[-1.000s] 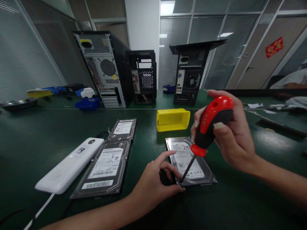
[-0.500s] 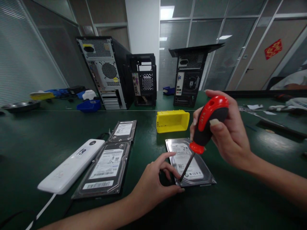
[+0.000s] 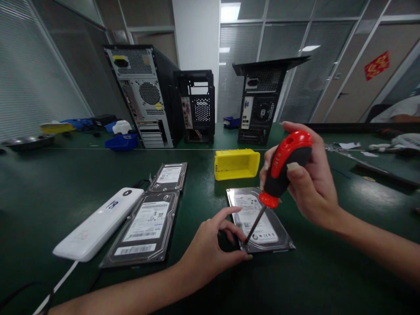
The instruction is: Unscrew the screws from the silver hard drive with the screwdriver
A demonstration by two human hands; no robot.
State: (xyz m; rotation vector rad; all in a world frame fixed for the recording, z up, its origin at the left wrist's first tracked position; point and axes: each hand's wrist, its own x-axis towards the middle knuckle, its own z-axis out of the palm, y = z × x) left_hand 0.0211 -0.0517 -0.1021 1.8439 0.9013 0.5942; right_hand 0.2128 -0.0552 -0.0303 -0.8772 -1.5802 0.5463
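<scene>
A hard drive (image 3: pixel 262 225) lies label up on the green table in front of me. My right hand (image 3: pixel 310 175) is wrapped round the red and black handle of a screwdriver (image 3: pixel 287 164). Its shaft slants down to the left, and the tip meets the drive's near left corner, where any screw is too small to make out. My left hand (image 3: pixel 218 243) grips that same corner, thumb at the near edge and fingers curled over the left side, close to the screwdriver tip.
Two more hard drives (image 3: pixel 144 232) lie to the left, beside a white power bank (image 3: pixel 95 225) with a cable. Behind the drive stands a yellow bin (image 3: pixel 236 165). Computer cases (image 3: pixel 141 96) line the back. Loose parts lie at right, and a person's sleeve (image 3: pixel 398 109) shows far right.
The screwdriver handle has turned slightly in my right hand, its tip staying at the same corner. My left hand keeps its place. The whole view has shifted a little.
</scene>
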